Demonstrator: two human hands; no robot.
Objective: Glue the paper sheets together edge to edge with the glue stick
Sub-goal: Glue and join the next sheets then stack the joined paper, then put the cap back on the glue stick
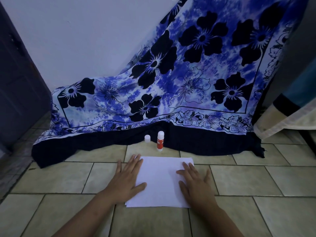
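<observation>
White paper sheets [160, 182] lie stacked on the tiled floor [248, 178], their edges slightly offset at the near left corner. My left hand [125, 179] lies flat over the stack's left edge with straight fingers. Flat on the right part of the stack rests my right hand [195, 183], fingers spread. Beyond the paper a red and white glue stick [160, 141] stands upright and uncapped. Its white cap [147, 138] stands just to its left.
A blue floral cloth [171, 82] with a dark hem drapes down from the wall onto the floor right behind the glue stick. A dark door or panel [18, 79] stands at the left. Pale fabric [287, 118] hangs at the right edge.
</observation>
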